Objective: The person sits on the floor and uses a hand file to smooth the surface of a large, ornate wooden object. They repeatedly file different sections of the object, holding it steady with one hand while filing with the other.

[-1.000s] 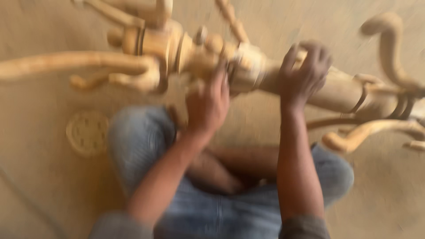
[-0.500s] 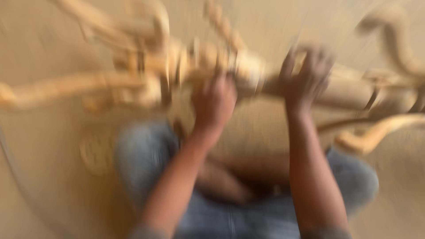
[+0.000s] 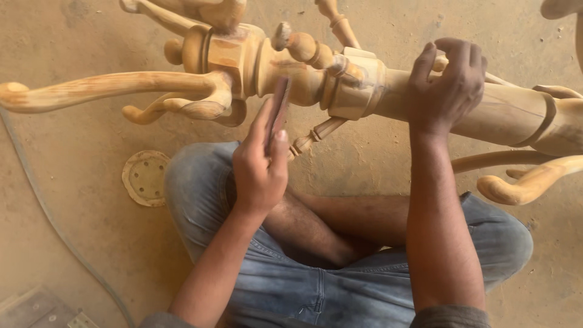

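Gripping a folded sheet of sandpaper [image 3: 279, 109], the left hand [image 3: 260, 167] presses it against the turned wooden stand [image 3: 364, 85].

Head view: the right hand [image 3: 446, 85] is clenched over the stand's thick shaft, which lies across above the person's crossed legs in blue jeans [image 3: 291, 279]. Curved wooden arms [image 3: 109, 88] branch off it. A round sanding disc [image 3: 144, 178] lies on the dusty floor [image 3: 73, 231] beside the knee.

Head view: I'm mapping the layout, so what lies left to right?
Round perforated sanding disc on the floor → left hand holding a folded sandpaper piece → right hand on the pale turned wooden post.
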